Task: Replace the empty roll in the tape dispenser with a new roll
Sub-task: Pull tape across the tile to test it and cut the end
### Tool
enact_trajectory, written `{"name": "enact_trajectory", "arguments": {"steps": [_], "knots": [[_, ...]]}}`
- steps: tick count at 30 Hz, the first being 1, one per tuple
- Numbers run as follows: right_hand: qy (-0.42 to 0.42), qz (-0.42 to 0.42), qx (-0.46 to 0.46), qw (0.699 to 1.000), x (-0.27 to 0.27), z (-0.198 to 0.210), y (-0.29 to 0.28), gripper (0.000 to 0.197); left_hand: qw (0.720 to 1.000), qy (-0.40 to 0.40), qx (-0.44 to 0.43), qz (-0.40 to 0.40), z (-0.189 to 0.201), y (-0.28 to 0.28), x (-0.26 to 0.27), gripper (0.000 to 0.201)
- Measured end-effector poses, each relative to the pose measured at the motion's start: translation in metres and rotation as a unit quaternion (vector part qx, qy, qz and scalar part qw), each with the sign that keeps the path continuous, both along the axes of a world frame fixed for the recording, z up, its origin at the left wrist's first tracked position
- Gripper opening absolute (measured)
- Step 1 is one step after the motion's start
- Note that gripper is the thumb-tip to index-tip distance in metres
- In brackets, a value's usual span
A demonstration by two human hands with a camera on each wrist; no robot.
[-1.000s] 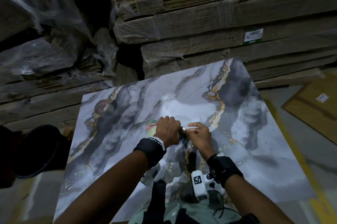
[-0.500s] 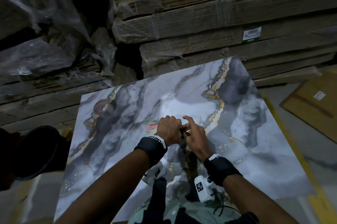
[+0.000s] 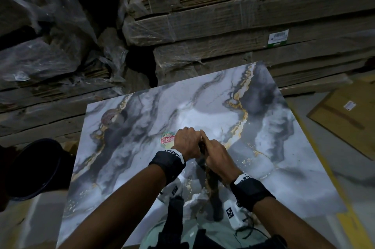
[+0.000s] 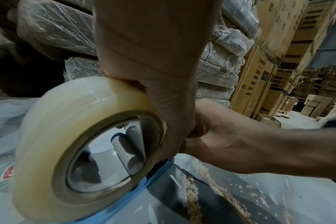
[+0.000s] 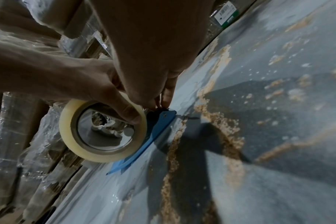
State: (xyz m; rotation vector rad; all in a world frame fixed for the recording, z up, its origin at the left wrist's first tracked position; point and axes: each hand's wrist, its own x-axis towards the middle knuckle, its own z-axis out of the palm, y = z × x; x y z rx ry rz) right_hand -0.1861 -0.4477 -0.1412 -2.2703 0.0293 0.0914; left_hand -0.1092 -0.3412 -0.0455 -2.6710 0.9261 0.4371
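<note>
Since the earlier frame, right hand (image 3: 216,152) closed against left hand (image 3: 187,143) — both gripping roll (image 4: 67,136); loose tape end may re-stick.

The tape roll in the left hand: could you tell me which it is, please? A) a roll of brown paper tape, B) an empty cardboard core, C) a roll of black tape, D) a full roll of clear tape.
D: the left hand grips a thick tape roll of clear, pale tape wound round its core, beside the blue dispenser.
</note>
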Motion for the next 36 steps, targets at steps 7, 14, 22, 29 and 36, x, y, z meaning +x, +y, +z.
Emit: {"name": "enact_trajectory", "arguments": {"steps": [7,14,22,29,36], "knots": [[-0.02,-0.019,0.02,0.999,-0.009,0.001,-0.008,0.079,1.0,-0.004,0.005,-0.005,-0.002,0.002,0.002,0.036],[0.086,-0.124,0.071,0.986,0.02,0.015,-0.013,0.027,1.0,-0.008,0.017,-0.001,-0.001,0.001,0.0,0.037],[0.123,-0.154,0.039,0.98,0.033,0.022,-0.004,0.021,1.0,-0.007,0.027,0.006,-0.002,0.0,-0.002,0.032],[0.132,-0.151,0.058,0.978,0.03,0.025,-0.003,0.011,0.999,-0.004,0.031,0.012,-0.002,0.001,-0.002,0.036],[0.132,-0.118,0.105,0.979,0.022,0.032,-0.011,0.021,1.0,0.002,0.028,0.013,-0.004,0.002,-0.001,0.045]]}}
